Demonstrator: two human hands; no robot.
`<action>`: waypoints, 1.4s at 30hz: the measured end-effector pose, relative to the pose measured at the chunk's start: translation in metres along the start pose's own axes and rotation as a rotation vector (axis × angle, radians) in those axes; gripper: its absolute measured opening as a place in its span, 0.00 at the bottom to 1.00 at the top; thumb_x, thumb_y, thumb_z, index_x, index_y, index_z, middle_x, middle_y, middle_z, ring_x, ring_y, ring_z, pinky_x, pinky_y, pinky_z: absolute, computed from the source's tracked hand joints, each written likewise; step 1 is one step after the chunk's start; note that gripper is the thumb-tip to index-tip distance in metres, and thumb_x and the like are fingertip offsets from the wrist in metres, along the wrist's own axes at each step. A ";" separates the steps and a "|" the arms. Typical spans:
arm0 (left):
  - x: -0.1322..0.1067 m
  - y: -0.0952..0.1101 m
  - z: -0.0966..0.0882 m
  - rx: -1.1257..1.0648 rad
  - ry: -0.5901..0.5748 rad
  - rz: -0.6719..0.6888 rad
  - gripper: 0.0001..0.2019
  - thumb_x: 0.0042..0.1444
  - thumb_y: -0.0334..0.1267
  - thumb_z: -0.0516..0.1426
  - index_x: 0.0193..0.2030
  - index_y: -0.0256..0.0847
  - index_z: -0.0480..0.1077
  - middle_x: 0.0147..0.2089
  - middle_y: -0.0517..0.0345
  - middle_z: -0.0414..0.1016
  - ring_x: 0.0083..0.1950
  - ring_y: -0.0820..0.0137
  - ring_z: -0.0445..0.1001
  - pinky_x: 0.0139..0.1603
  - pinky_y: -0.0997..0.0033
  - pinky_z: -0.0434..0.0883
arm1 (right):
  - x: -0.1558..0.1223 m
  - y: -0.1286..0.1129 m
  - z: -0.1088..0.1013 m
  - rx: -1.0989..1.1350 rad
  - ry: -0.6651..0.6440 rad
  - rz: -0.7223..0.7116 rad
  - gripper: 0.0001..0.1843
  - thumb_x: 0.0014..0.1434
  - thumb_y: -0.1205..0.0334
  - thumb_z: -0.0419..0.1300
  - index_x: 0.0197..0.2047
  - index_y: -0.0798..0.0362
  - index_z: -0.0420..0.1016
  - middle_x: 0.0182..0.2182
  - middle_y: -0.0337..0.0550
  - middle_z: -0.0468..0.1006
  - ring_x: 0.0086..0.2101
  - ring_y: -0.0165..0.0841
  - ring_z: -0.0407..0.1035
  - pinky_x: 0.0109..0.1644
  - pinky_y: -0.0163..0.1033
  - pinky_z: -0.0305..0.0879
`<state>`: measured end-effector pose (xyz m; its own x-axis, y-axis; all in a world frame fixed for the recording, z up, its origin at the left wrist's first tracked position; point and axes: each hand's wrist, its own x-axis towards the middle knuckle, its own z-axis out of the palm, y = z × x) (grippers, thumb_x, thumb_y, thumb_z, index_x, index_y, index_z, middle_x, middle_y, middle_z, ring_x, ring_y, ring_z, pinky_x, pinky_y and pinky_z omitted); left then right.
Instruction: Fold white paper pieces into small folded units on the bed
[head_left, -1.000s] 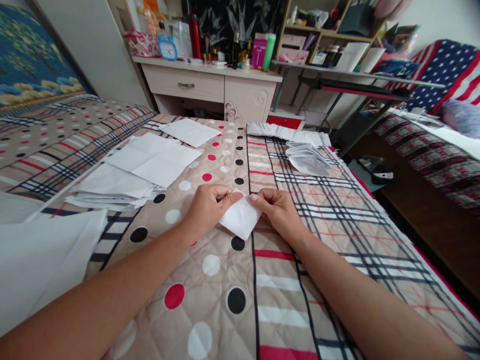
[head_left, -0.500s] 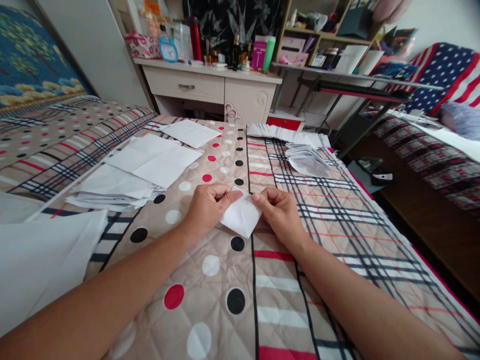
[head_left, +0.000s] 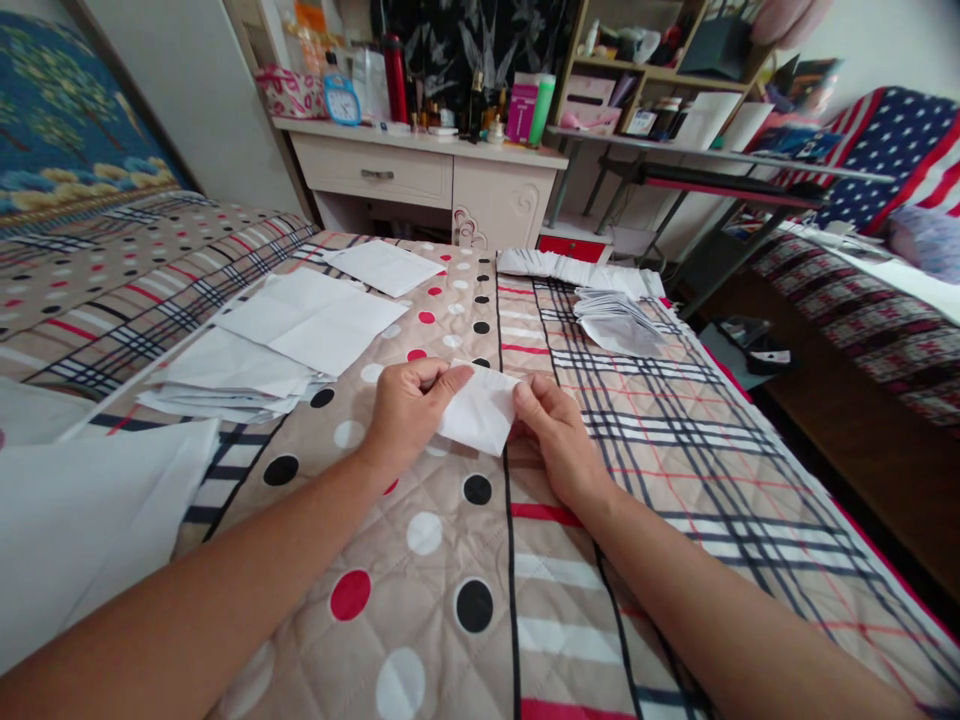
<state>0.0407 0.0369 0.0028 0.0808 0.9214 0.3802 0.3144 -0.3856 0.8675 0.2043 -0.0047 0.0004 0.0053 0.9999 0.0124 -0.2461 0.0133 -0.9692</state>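
A small folded white paper (head_left: pixel 481 412) is held just above the quilted bedspread (head_left: pixel 465 560) between both hands. My left hand (head_left: pixel 409 405) pinches its left edge, thumb on top and fingers curled. My right hand (head_left: pixel 559 438) grips its right edge with the fingers closed. A stack of unfolded white sheets (head_left: pixel 262 350) lies to the left of my left hand. A heap of small folded papers (head_left: pixel 619 318) lies beyond my right hand.
Another white sheet (head_left: pixel 384 265) lies further back, and a row of folded papers (head_left: pixel 577 268) runs along the far edge of the bed. A large white sheet (head_left: pixel 82 520) covers the near left. A desk (head_left: pixel 427 180) with clutter stands behind; the floor drops off on the right.
The paper has turned from a diamond with a corner pointing down to a flatter, squarer lie. Both hands have shifted slightly with it.
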 end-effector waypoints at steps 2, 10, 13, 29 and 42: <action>-0.002 0.003 0.000 0.024 0.041 0.032 0.20 0.57 0.42 0.58 0.17 0.37 0.62 0.17 0.65 0.54 0.21 0.78 0.53 0.20 0.76 0.51 | -0.002 0.001 0.006 0.029 -0.067 0.042 0.18 0.50 0.49 0.70 0.37 0.53 0.73 0.30 0.39 0.77 0.27 0.28 0.69 0.30 0.32 0.68; -0.007 0.007 0.003 0.059 0.083 0.137 0.22 0.58 0.44 0.59 0.16 0.38 0.60 0.17 0.66 0.52 0.21 0.78 0.51 0.21 0.74 0.52 | -0.010 0.001 0.016 -0.031 -0.082 0.094 0.15 0.51 0.53 0.68 0.26 0.57 0.74 0.16 0.36 0.73 0.13 0.23 0.60 0.16 0.28 0.57; -0.005 0.007 0.000 0.086 0.102 0.079 0.22 0.58 0.45 0.59 0.17 0.38 0.61 0.18 0.65 0.53 0.22 0.77 0.52 0.22 0.73 0.53 | -0.009 0.000 0.017 -0.020 -0.076 0.128 0.13 0.49 0.55 0.69 0.29 0.56 0.75 0.19 0.37 0.77 0.18 0.25 0.68 0.23 0.29 0.66; 0.000 0.001 -0.003 -0.009 0.019 -0.035 0.19 0.56 0.44 0.58 0.18 0.38 0.62 0.18 0.65 0.54 0.21 0.78 0.53 0.21 0.75 0.52 | -0.009 0.001 0.017 -0.173 -0.081 0.143 0.22 0.52 0.43 0.66 0.27 0.55 0.71 0.15 0.35 0.71 0.13 0.24 0.60 0.15 0.29 0.54; 0.002 0.000 0.000 -0.050 -0.019 -0.095 0.20 0.56 0.45 0.58 0.18 0.38 0.62 0.17 0.64 0.56 0.21 0.78 0.54 0.19 0.75 0.52 | -0.012 -0.001 0.018 -0.163 -0.105 0.182 0.16 0.49 0.50 0.68 0.30 0.53 0.70 0.18 0.36 0.75 0.13 0.26 0.62 0.16 0.31 0.56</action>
<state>0.0404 0.0388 0.0034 0.0706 0.9545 0.2899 0.2739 -0.2980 0.9144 0.1870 -0.0166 0.0062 -0.1275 0.9807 -0.1485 -0.0744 -0.1587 -0.9845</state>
